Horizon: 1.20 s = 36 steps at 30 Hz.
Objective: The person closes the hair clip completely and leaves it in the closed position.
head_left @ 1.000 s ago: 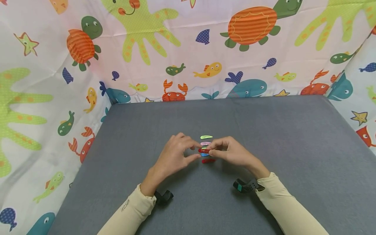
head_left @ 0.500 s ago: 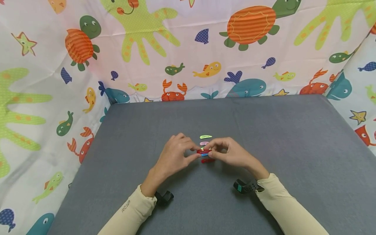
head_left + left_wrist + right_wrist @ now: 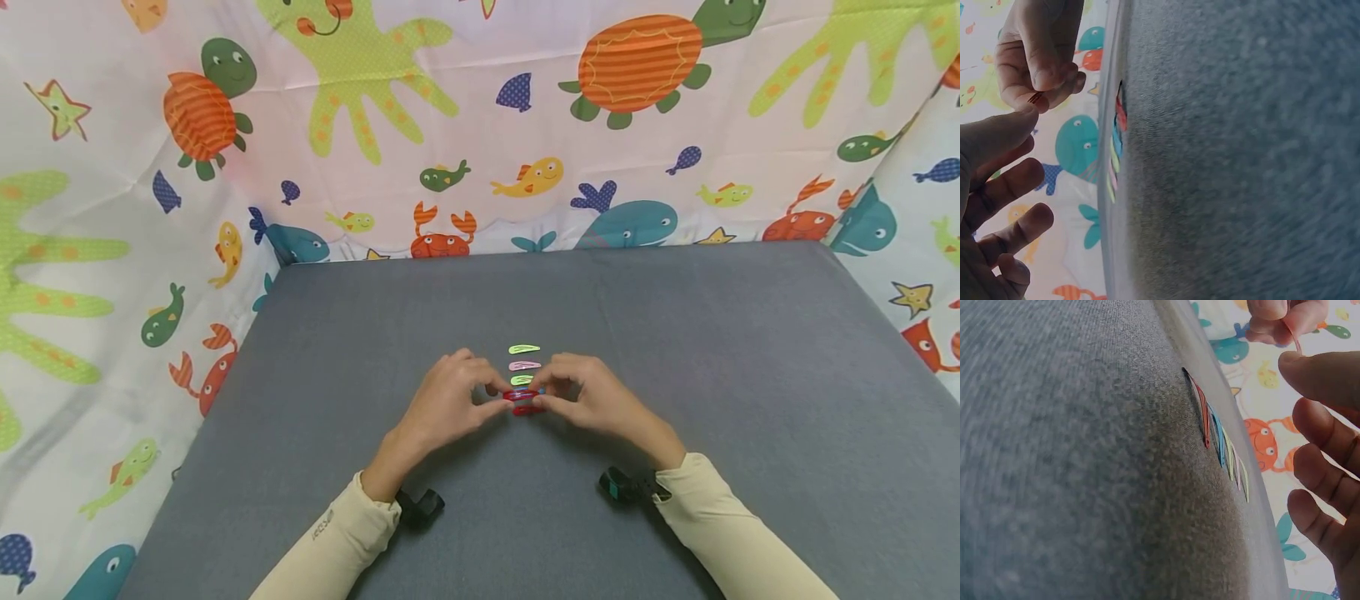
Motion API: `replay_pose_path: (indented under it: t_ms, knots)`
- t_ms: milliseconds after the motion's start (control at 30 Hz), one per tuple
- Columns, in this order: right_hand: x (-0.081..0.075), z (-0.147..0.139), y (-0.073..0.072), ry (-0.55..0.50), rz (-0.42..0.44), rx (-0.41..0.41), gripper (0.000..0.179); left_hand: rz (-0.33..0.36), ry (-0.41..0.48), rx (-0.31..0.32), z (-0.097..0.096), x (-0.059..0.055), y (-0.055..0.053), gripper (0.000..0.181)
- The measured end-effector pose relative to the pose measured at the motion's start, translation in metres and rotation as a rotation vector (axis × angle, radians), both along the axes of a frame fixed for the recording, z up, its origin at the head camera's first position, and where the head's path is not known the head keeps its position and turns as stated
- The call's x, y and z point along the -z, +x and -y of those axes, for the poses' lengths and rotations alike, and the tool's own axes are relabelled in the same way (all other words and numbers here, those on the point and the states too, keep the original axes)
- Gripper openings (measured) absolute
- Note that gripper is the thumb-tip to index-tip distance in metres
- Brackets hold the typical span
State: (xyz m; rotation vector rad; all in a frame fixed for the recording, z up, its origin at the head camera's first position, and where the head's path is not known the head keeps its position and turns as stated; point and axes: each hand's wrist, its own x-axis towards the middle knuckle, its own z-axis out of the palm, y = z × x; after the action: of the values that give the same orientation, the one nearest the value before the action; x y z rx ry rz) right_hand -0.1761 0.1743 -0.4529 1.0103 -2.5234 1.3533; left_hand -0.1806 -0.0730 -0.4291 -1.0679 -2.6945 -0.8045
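Observation:
A red snap hair clip is held up level between both hands. My left hand pinches its left end between thumb and forefinger. The right hand pinches the other end the same way. In the right wrist view the clip shows as a thin red strip joining the fingertips. Below it, a second red hair clip lies on the grey cloth. Beyond that one come a blue clip, a green clip, a pink clip and a lime clip. The hands partly cover the blue clip in the head view.
The clips lie in a column on a grey cloth-covered table. A white curtain with printed sea animals walls the back and sides. Black wrist cameras sit under both forearms, close over the cloth.
Both hands have drawn slightly nearer the body with the held red clip, which now appears over the nearer clips. The left fingertips, earlier just off the clip's end, now pinch it.

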Motion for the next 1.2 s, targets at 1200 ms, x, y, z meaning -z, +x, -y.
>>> replay_pose_path:
  t_ms: [1200]
  knots:
    - [0.005, -0.006, 0.004, 0.405, 0.115, -0.032, 0.014, 0.174, -0.176, -0.01, -0.021, 0.022, 0.005, 0.018]
